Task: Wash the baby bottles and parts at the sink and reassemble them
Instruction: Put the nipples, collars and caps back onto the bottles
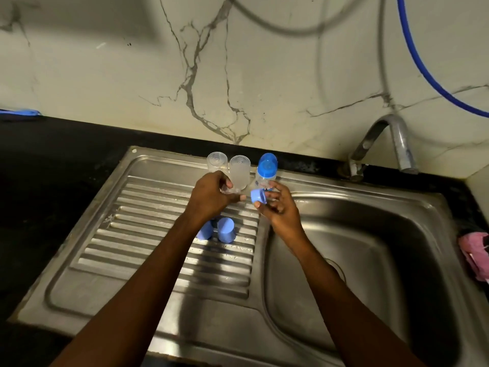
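The left hand [214, 193] and right hand [277, 205] meet above the far edge of the steel drainboard [148, 234], almost touching. The left hand's fingers [229, 183] are curled around a small clear teat [233, 191], which they partly hide. The right hand pinches a blue screw ring [258, 196] between thumb and fingertips, its other fingers spread loosely; the ring's open side faces the teat just beside it.

Behind the hands, along the far side of the drainboard, stand three bottles in a row. Two clear bottle bodies, the left one [217, 161] and the middle one [240, 172], are upside down. To their right is an assembled bottle [266, 173] with a blue cap.

Nearer, under the left forearm, two blue caps [226, 230] sit mouth-down on the drainboard ribs, side by side.

The sink basin [370, 247] lies to the right, with a steel tap [397, 144] at its far edge. A pink cloth [473, 250] rests on the black tabletop [53, 160] at the right. A blue hose [423, 62] runs across the marble wall.
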`<action>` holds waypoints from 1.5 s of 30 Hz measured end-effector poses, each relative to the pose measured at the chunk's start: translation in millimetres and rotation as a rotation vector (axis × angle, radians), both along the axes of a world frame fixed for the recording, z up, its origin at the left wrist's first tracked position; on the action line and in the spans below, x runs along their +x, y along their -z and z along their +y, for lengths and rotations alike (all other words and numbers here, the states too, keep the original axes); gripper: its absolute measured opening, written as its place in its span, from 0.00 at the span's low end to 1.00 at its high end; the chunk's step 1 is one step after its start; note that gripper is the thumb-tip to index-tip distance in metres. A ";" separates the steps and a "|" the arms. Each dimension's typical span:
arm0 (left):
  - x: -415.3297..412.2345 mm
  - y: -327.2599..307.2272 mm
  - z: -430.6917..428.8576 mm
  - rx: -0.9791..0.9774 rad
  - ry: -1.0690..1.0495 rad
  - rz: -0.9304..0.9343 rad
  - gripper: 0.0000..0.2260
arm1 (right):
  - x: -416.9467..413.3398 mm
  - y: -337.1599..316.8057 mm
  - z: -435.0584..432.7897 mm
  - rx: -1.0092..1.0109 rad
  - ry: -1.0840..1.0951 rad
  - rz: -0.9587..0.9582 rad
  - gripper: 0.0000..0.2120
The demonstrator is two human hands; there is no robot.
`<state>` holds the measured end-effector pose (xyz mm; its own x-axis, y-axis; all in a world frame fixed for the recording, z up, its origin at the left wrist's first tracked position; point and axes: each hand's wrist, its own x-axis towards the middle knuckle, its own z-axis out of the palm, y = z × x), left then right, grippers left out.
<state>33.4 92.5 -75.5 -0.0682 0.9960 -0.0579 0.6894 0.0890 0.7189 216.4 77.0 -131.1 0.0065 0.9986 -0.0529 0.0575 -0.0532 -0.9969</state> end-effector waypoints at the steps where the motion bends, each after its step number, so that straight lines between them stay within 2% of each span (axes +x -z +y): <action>1: 5.6 0.4 -4.8 0.005 -0.009 -0.035 0.18 | 4.1 -7.1 -5.9 -0.008 0.024 0.074 0.24; 6: 38.8 3.7 -31.3 0.045 0.014 -0.225 0.13 | 24.9 -23.7 -37.2 0.005 -0.022 0.157 0.20; 11: 67.8 6.5 -53.2 -0.094 -0.009 -0.475 0.04 | 45.7 -25.5 -54.0 0.015 -0.004 0.110 0.21; 17: 99.6 7.1 -73.0 -0.230 -0.096 -0.821 0.12 | 74.2 -25.7 -68.7 0.036 0.002 0.025 0.24; 20: 113.5 7.1 -77.0 -0.285 -0.136 -0.941 0.09 | 84.1 -29.6 -75.0 0.067 -0.006 -0.079 0.24; 22: 120.1 8.9 -77.5 -0.282 -0.122 -0.953 0.12 | 91.0 -28.7 -77.3 0.062 -0.016 -0.104 0.24; 24: 124.1 11.4 -77.3 -0.289 -0.116 -0.966 0.17 | 97.7 -30.0 -79.7 0.019 -0.026 -0.049 0.24; 27: 129.1 10.4 -77.7 -0.336 -0.131 -1.075 0.18 | 106.7 -35.6 -81.9 0.007 0.013 -0.050 0.15; 31: 134.2 7.1 -80.9 -0.326 -0.063 -1.045 0.18 | 113.9 -40.9 -83.2 0.039 0.087 -0.144 0.07; 34: 136.0 7.2 -84.9 -0.313 0.062 -0.929 0.16 | 113.8 -43.3 -83.7 0.044 0.063 -0.161 0.09; 37: 134.0 7.0 -88.1 -0.409 0.172 -0.971 0.15 | 113.4 -43.8 -84.7 0.059 0.053 -0.201 0.12; 41: 133.7 12.9 -92.1 -0.343 0.133 -0.975 0.19 | 107.6 -41.2 -83.9 0.066 0.076 -0.343 0.09; 45: 137.4 15.1 -91.1 -0.238 0.082 -0.882 0.17 | 96.7 -43.8 -85.5 0.140 0.132 -0.559 0.12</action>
<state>170.8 1.4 -90.6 0.1685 0.9509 -0.2595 -0.0899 0.2770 0.9567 313.1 -8.5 -87.4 0.1200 0.9847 0.1265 0.5783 0.0342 -0.8151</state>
